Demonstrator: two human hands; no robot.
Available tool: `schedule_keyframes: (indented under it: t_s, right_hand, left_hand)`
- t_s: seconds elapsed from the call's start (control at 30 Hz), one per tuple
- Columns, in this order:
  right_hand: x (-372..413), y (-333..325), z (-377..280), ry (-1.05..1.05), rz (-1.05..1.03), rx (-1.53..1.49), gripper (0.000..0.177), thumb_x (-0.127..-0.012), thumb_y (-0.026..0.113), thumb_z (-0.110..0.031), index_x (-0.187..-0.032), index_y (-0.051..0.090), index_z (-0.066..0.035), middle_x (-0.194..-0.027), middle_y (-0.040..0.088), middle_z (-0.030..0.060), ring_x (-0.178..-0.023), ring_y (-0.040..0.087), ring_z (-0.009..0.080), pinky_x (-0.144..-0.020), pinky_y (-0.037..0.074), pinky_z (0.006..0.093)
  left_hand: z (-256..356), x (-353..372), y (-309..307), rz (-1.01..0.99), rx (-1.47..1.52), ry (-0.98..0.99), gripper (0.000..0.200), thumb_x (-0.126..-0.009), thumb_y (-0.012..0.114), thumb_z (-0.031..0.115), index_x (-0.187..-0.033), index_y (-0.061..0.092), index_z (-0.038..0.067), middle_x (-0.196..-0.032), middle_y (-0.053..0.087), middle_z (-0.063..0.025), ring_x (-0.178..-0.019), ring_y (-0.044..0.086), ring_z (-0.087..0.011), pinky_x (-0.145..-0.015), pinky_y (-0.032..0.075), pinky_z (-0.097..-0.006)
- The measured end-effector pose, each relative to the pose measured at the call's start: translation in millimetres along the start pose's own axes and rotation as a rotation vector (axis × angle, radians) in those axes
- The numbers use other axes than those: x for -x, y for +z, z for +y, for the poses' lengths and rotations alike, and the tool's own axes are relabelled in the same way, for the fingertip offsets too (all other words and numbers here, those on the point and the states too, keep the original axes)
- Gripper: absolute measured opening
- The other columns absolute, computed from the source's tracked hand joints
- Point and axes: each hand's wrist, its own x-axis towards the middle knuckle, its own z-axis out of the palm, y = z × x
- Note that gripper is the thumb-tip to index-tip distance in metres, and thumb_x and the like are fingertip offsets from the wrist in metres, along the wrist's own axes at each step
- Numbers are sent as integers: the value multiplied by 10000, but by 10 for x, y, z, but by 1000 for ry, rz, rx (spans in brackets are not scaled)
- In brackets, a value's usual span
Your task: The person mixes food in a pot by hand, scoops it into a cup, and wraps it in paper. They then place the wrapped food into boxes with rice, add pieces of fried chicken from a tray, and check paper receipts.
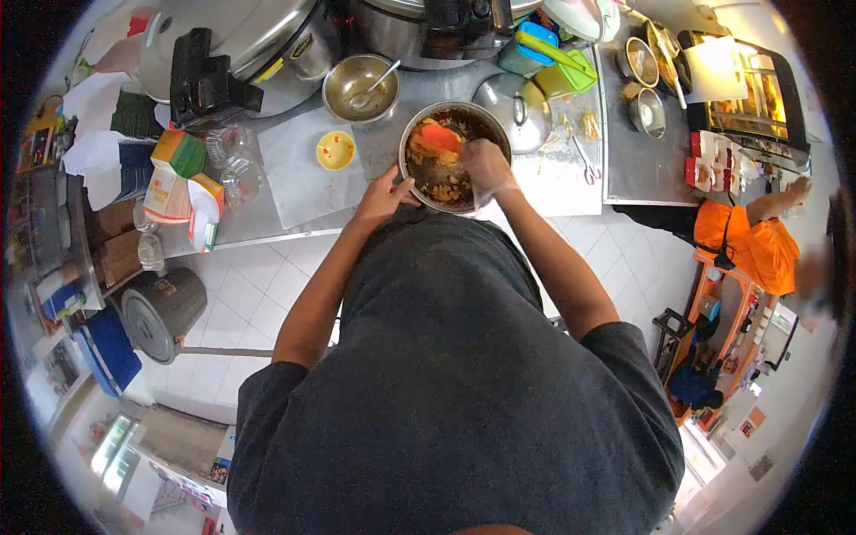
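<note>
A round metal bowl (407,185) sits near the front edge of the steel counter, with dark, oily brown food and yellowish bits (437,181) inside. At its left rim, my left hand (383,198) grips the edge with thumb and fingers. My right hand (486,168), in a clear plastic glove, is over the bowl's right side, slightly blurred. It is closed on a spatula with a red-orange head (440,137), which lies on the food; the handle is hidden by the hand. Left of the bowl stand a small yellow bowl (335,151) and a metal bowl with a spoon (343,78).
Large steel pots (285,53) stand along the back. A metal lid (517,111) lies right of the bowl, near scissors (588,165). Cartons (174,192) and clear plastic containers (236,165) are on the left. A person in orange (744,241) is at the far right.
</note>
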Motion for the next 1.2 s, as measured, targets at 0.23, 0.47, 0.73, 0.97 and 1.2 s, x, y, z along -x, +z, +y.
schedule_keyframes:
  t_s: [0.23,0.47,0.73,0.97,1.2]
  right_hand:
    - [-260,1,29,-74,126,432,209,-950,612,-171,-933,749,-14,-912,745,238,-893,762,369,-748,631,437]
    - [-157,366,172,-75,38,409,286,-956,636,-308,-901,755,-54,-919,752,192,-890,759,368,-753,622,467]
    - [-116,-398,12,35,178,475,222,-908,603,-180,-881,773,-40,-833,750,220,-773,760,389,-688,623,482]
    - [-421,24,118,-36,44,430,239,-892,632,-231,-947,793,-64,-1003,772,187,-929,761,358,-791,622,471]
    - [-138,600,223,-397,-19,391,226,-846,652,-267,-870,782,-84,-955,769,150,-875,749,342,-755,618,469]
  left_hand:
    - [-52,360,-352,276,-99,7,447,-1052,628,202,-1414,527,-42,-881,747,-135,-748,739,-203,-703,587,-323]
    - [146,394,-941,784,-1100,240,861,-828,859,299,-1514,401,50,-1272,587,-235,-1233,548,-390,-1024,475,-495]
    - [119,39,-1063,677,-1017,61,1146,-770,888,283,-1618,156,39,-1469,409,-273,-1341,431,-441,-1134,396,-523]
    - [164,311,-842,725,-648,289,1087,-792,880,150,-1598,166,-2,-1402,425,-230,-1302,497,-355,-1113,432,-457]
    - [314,510,-591,570,-265,388,974,-780,895,71,-1521,266,-2,-1383,470,-160,-1265,566,-255,-1074,486,-390]
